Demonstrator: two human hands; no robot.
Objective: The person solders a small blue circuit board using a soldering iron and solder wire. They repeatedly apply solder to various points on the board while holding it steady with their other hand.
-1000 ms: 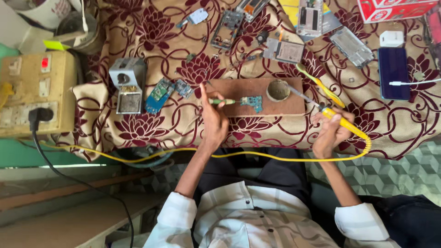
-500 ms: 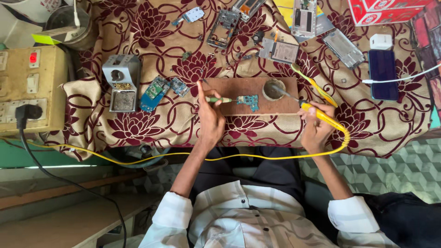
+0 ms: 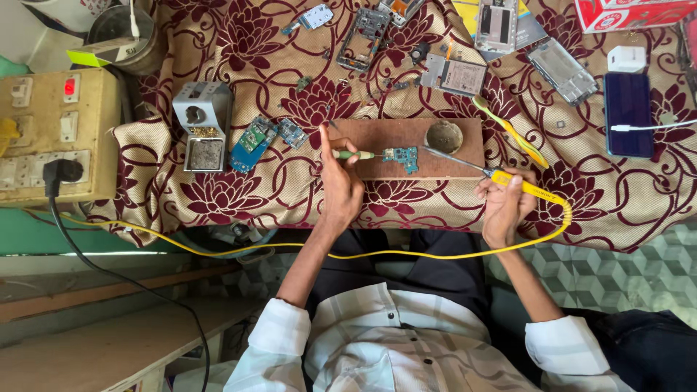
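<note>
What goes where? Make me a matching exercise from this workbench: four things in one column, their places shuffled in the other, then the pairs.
Things:
1. soldering iron
2. green-handled tool
3. small circuit board
4. black plug

Places:
A. in the socket box at the far left
B. lying on the wooden block
C. held in the right hand
D. held in the left hand

Pairs: 1-C, 2-D, 3-B, 4-A
</note>
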